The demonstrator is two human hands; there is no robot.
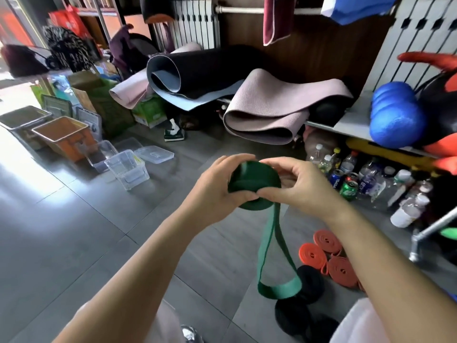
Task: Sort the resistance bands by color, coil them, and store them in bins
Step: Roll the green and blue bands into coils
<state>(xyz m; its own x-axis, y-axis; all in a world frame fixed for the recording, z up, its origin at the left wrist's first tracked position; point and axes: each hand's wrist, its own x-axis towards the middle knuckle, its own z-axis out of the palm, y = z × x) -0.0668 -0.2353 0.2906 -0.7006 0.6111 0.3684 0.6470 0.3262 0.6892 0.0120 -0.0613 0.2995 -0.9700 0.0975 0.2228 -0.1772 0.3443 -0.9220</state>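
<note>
A dark green resistance band (254,180) is partly rolled into a coil at the centre of the head view. My left hand (217,189) grips the coil from the left, and my right hand (301,184) pinches it from the right. The band's loose end (277,273) hangs down in a loop below the coil. On the floor at lower right lie three coiled orange bands (326,256) and coiled black bands (309,283). Clear plastic bins (128,170) and an orange bin (64,137) stand at the left.
Rolled yoga mats (262,112) lie at the back. Several bottles and cans (358,179) crowd the floor on the right under a shelf with a blue roller (395,112). A clear lid (154,154) lies beside the bins. A metal tray (23,117) sits far left.
</note>
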